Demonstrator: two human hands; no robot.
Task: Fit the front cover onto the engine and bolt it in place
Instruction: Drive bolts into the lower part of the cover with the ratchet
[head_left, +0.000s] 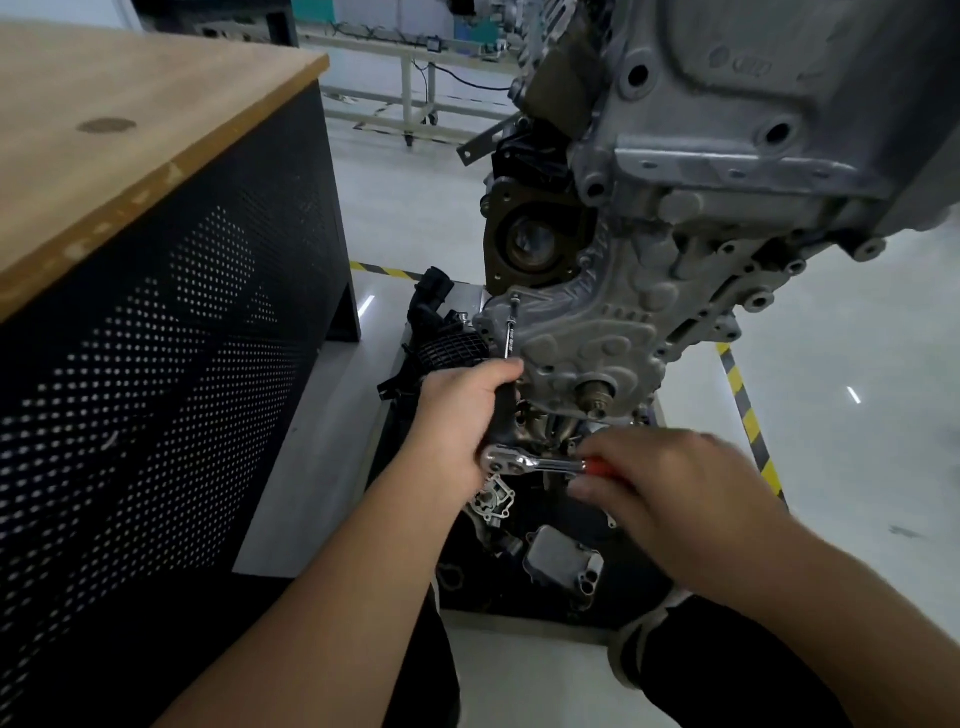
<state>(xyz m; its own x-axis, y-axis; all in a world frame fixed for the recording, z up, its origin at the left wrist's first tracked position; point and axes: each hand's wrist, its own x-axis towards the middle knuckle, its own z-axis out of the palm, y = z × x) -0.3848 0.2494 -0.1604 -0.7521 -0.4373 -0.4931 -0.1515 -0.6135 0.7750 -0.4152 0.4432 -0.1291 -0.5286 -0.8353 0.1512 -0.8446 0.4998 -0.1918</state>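
Front cover (587, 332) seated on engine (753, 104), left hand (457, 415) gripping extension bar (510, 332), right hand (670, 488) gripping ratchet (524, 460) handle.

Saw a grey, bumpy front cover (587, 332) on a silver engine (727, 130), and a shiny ratchet (524, 462) with an orange-red handle. Noticed a brown wooden bench top (104, 135) over black metal dotted with tiny holes. Spotted yellow-and-black striped tape (748, 415) on the pale floor.

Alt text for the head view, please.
A person's left hand steadies a long extension bar reaching a bolt on the engine's front cover, while the right hand grips the ratchet's orange handle.
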